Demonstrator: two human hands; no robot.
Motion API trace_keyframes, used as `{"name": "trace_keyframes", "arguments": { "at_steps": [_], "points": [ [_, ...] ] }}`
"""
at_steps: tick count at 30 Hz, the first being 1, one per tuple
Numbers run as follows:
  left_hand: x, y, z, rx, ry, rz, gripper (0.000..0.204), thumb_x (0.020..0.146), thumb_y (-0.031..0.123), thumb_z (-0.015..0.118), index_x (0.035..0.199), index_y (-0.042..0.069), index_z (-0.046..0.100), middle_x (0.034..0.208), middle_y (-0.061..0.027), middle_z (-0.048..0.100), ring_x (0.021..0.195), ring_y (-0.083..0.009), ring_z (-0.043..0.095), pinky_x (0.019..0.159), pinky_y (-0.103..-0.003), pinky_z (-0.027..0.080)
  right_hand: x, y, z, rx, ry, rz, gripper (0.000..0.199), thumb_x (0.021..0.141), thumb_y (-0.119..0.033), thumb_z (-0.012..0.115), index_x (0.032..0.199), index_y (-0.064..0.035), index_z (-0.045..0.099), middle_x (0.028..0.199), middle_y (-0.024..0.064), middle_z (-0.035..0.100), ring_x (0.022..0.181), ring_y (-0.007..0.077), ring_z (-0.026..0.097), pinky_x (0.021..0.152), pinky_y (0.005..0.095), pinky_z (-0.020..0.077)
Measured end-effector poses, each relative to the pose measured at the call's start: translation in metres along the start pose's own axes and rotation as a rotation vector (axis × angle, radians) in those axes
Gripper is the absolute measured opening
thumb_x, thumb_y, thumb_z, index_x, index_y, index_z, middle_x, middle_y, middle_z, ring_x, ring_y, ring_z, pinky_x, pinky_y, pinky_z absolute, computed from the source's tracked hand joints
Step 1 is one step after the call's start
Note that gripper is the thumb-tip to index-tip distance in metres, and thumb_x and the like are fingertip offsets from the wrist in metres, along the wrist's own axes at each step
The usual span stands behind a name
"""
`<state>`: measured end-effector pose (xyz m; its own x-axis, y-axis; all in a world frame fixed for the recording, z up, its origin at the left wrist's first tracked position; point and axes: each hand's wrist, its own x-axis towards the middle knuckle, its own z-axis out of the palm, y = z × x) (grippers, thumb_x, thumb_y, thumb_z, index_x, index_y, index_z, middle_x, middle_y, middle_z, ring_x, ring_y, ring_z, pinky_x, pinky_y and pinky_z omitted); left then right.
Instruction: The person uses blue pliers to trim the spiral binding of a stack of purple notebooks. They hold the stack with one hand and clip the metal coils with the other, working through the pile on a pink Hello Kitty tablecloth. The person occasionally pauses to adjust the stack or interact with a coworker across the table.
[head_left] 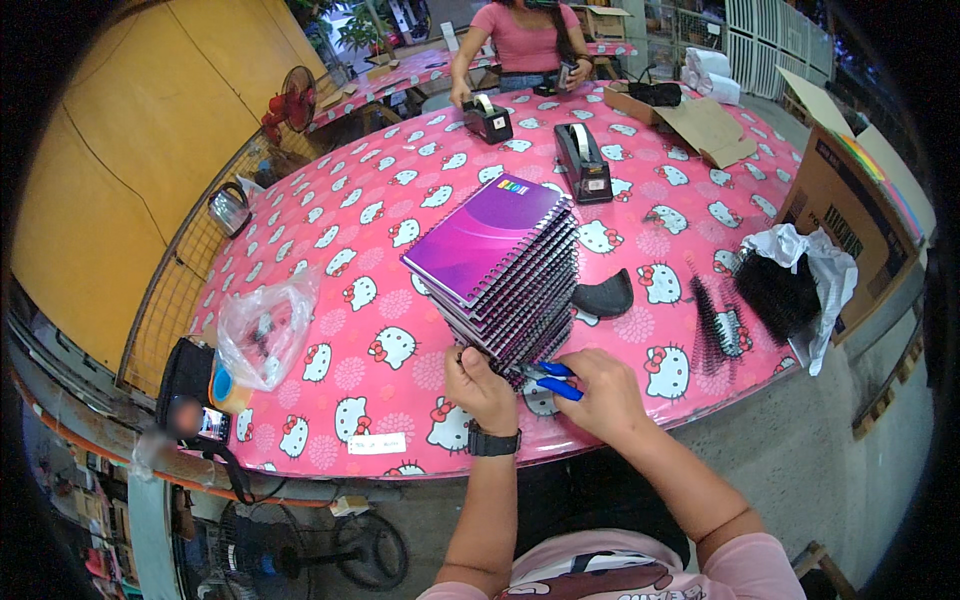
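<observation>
Stack of purple spiral notebooks (505,265) on the pink patterned table (400,200), near its front edge. Left hand (478,385) pinched closed at the bottom notebook's wire binding. Right hand (600,395) closed around blue-handled pliers (550,378), tips at the same spot. Loose black wire coils (715,325) lie to the right. Black tape dispenser (583,162) behind the stack.

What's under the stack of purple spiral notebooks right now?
The stack of purple spiral notebooks rests on the pink cat-print tablecloth. Whether anything lies beneath is hidden by the stack.
</observation>
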<state>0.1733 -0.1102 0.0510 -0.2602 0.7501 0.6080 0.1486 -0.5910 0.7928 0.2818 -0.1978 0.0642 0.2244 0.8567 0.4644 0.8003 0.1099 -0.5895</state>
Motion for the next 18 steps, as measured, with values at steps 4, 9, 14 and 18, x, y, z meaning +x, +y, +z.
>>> {"name": "trace_keyframes", "arguments": {
  "at_steps": [4, 9, 14, 18],
  "points": [
    [0.002, -0.003, -0.004, -0.069, 0.023, 0.021, 0.047, 0.094, 0.041, 0.040, 0.070, 0.001, 0.041, 0.057, -0.0062, 0.038, 0.053, -0.0146, 0.036, 0.050, -0.029, 0.030, -0.002, 0.007, 0.002, -0.033, -0.017, -0.035, 0.037, 0.059, -0.020, 0.071, 0.092, -0.0059, 0.060, 0.083, 0.0103, 0.058, 0.084, 0.0288, 0.055, 0.073, 0.0401, 0.0405],
    [0.002, -0.002, -0.003, -0.052, -0.009, 0.037, 0.044, 0.094, 0.037, 0.041, 0.069, 0.002, 0.040, 0.064, -0.0044, 0.041, 0.059, -0.0122, 0.039, 0.051, -0.029, 0.031, -0.004, 0.038, 0.001, -0.091, -0.008, 0.038, 0.038, 0.060, -0.017, 0.069, 0.095, -0.0062, 0.059, 0.086, 0.0101, 0.057, 0.090, 0.0284, 0.054, 0.077, 0.0398, 0.0401],
    [0.021, -0.025, -0.032, -0.189, 0.128, -0.062, 0.037, 0.095, 0.030, 0.039, 0.070, 0.004, 0.043, 0.064, 0.0010, 0.036, 0.059, -0.0098, 0.036, 0.050, -0.027, 0.026, -0.016, 0.076, 0.011, -0.115, 0.068, 0.010, 0.038, 0.060, -0.016, 0.069, 0.095, -0.0057, 0.058, 0.087, 0.0113, 0.057, 0.087, 0.0307, 0.052, 0.078, 0.0407, 0.0383],
    [0.077, -0.072, -0.091, -0.102, 0.035, -0.243, 0.034, 0.096, 0.026, 0.037, 0.072, 0.002, 0.045, 0.061, -0.0010, 0.037, 0.057, -0.0120, 0.037, 0.050, -0.030, 0.029, -0.022, 0.078, 0.001, -0.165, 0.045, 0.080, 0.043, 0.061, -0.022, 0.071, 0.098, -0.0055, 0.057, 0.091, 0.0123, 0.056, 0.089, 0.0320, 0.050, 0.080, 0.0431, 0.0352]
  ]
}}
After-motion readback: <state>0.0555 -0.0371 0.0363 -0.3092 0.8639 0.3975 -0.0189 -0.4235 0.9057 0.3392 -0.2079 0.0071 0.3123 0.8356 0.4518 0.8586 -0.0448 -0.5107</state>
